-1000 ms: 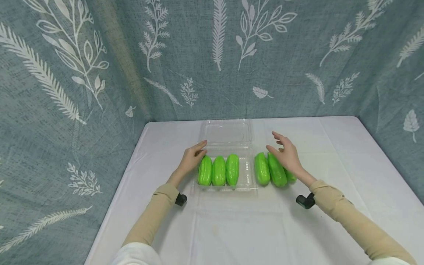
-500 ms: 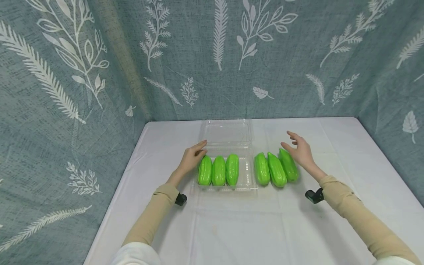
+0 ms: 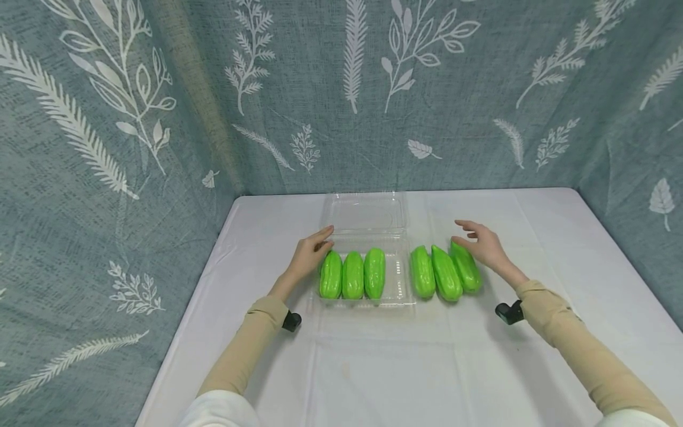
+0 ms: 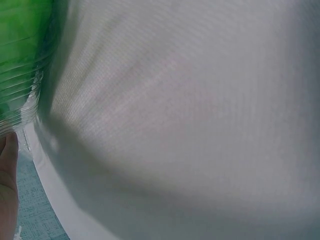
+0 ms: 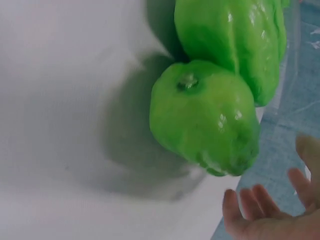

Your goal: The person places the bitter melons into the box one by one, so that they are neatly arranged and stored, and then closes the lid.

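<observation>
A clear plastic clamshell tray (image 3: pixel 397 283) lies open on the white table, its lid (image 3: pixel 366 212) folded back. Three green gourds (image 3: pixel 352 274) lie side by side in it. Three more green gourds (image 3: pixel 445 273) lie on the cloth just right of the tray. My left hand (image 3: pixel 312 249) rests with straight fingers against the tray's far left corner. My right hand (image 3: pixel 477 240) is open, fingers spread, over the far end of the rightmost gourd (image 3: pixel 466 268). In the right wrist view that gourd (image 5: pixel 205 115) lies below my open fingers (image 5: pixel 250 210). The left wrist view shows the ribbed tray wall (image 4: pixel 22 100).
The white tablecloth (image 3: pixel 384 362) covers the table; its near half holds nothing. Blue-grey leaf-print curtains (image 3: pixel 341 89) close off the back and both sides. The table's left edge (image 3: pixel 184 332) runs close to my left arm.
My right hand has moved right, off the two middle gourds, uncovering the rightmost one, then lowered slightly toward it. The left hand and the tray have not moved.
</observation>
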The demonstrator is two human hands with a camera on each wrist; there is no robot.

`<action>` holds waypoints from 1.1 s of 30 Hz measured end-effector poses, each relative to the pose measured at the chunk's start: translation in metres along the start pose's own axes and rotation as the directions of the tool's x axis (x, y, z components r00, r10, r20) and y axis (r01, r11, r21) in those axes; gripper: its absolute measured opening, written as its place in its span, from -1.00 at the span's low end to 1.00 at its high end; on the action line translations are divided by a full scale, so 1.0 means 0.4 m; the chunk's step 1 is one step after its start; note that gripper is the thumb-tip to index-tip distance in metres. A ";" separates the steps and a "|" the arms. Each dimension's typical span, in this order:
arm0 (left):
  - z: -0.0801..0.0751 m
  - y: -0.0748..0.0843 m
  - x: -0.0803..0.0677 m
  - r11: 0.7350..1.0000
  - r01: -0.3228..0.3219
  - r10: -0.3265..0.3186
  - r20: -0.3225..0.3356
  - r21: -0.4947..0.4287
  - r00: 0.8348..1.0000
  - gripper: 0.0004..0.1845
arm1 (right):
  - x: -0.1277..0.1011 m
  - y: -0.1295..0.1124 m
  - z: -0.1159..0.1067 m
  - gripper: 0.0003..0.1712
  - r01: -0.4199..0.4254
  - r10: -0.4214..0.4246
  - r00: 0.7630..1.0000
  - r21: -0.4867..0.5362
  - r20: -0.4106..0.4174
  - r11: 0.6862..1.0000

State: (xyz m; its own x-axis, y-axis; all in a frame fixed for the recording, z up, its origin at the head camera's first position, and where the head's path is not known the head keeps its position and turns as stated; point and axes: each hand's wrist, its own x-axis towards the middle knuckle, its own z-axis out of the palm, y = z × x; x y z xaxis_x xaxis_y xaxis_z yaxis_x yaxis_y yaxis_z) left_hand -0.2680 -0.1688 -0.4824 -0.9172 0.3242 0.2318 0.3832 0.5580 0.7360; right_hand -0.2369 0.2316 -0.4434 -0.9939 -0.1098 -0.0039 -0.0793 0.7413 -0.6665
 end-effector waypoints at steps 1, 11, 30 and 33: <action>0.000 0.000 0.000 1.000 0.003 -0.003 0.000 -0.001 1.000 -0.54 | 0.001 0.003 0.000 -0.39 0.003 -0.003 1.000 -0.002 0.022 1.000; 0.001 0.002 0.001 1.000 0.007 -0.007 -0.001 -0.003 1.000 -0.55 | 0.002 0.038 -0.003 -0.43 0.017 -0.016 0.977 -0.004 0.214 1.000; 0.001 0.009 0.001 1.000 0.018 -0.018 -0.004 0.002 1.000 -0.55 | -0.003 0.064 -0.011 -0.42 0.041 -0.039 0.959 -0.002 0.280 0.999; 0.002 0.007 0.001 1.000 0.019 -0.019 -0.001 0.001 1.000 -0.54 | -0.004 0.068 -0.009 -0.42 0.035 -0.035 0.960 0.006 0.277 0.999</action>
State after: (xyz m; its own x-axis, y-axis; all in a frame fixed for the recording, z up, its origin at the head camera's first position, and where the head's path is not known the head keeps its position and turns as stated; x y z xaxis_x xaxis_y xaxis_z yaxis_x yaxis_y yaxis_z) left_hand -0.2673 -0.1665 -0.4807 -0.9242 0.3132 0.2183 0.3662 0.5651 0.7393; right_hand -0.2378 0.2545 -0.4588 -0.9306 -0.3148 -0.1867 -0.1133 0.7329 -0.6708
